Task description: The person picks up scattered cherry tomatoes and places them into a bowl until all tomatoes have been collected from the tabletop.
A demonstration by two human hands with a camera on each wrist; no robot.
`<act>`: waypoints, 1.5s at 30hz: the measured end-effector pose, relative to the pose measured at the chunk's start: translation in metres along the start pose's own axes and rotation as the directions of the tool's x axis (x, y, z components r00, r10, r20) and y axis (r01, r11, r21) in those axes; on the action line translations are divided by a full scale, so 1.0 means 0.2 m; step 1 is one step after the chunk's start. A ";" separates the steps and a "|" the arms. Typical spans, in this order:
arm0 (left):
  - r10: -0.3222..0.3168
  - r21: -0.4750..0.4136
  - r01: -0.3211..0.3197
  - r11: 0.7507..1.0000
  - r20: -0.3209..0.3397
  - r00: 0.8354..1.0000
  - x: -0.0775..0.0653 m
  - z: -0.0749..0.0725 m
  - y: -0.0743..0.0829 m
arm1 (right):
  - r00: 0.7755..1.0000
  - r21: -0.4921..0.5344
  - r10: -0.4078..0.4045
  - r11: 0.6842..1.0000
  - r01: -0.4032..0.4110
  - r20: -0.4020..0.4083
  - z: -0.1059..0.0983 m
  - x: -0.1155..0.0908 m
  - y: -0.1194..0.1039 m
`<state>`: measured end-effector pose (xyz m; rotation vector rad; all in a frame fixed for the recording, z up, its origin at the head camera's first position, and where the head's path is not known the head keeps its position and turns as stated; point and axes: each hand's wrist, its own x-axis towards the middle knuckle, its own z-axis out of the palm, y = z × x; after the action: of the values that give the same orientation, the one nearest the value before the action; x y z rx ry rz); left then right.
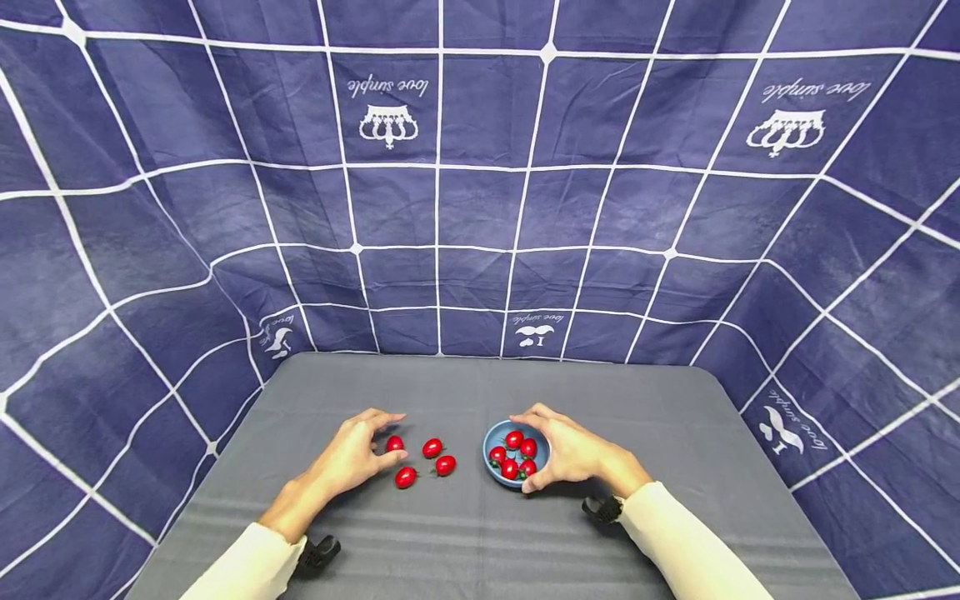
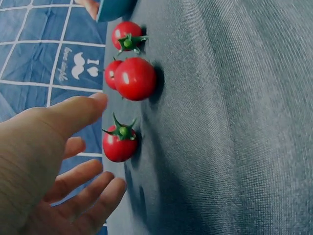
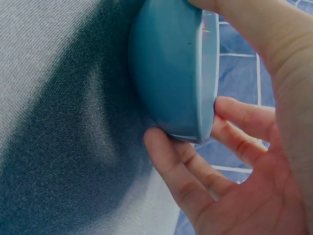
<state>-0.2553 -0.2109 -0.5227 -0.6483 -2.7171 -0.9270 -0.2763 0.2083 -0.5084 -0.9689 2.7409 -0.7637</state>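
My right hand (image 1: 573, 450) grips a small blue bowl (image 3: 166, 68) by its right side, thumb near the front rim and fingers around the far side. Several cherry tomatoes (image 1: 513, 440) lie inside the bowl. Left of it, my left hand (image 1: 352, 450) hovers low with thumb and fingers spread apart. Between them sits one cherry tomato (image 2: 120, 147), its green stem turned up in the left wrist view, with no finger pinching it. Close to the thumb lies another cherry tomato (image 1: 406, 477). Two more, a farther tomato (image 1: 432, 448) and a nearer tomato (image 1: 445, 466), rest toward the bowl.
A grey cloth (image 1: 480, 542) covers the table. Behind and on both sides hangs a navy curtain (image 1: 480, 208) with white grid lines and printed motifs. Each wrist wears a black band, the left band (image 1: 318, 552) and the right band (image 1: 602, 508).
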 end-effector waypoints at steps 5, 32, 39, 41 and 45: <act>-0.045 0.007 0.044 0.999 0.077 0.996 -0.01 0.00 -0.01 | 1.000 -0.001 -0.004 1.000 0.004 -0.006 0.01 0.01 0.00; -0.086 -0.083 0.084 0.993 -0.013 0.996 0.02 0.03 0.03 | 1.000 0.007 -0.009 1.000 0.009 -0.022 0.00 0.00 0.02; -0.068 -0.112 0.065 0.992 -0.025 0.997 0.07 0.07 0.11 | 0.999 0.007 -0.026 1.000 0.027 -0.032 0.01 0.00 0.02; -0.056 -0.122 0.053 0.991 -0.022 0.998 0.08 0.08 0.14 | 0.999 0.006 -0.029 1.000 0.029 -0.033 0.01 0.00 0.02; -0.027 -0.145 0.024 0.989 -0.015 1.000 0.10 0.10 0.19 | 0.999 0.007 -0.033 0.999 0.033 -0.033 0.00 0.00 0.02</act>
<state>-0.2570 -0.1655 -0.5117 -0.6299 -2.6677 -1.1388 -0.2775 0.2108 -0.5109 -1.0116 2.7548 -0.8017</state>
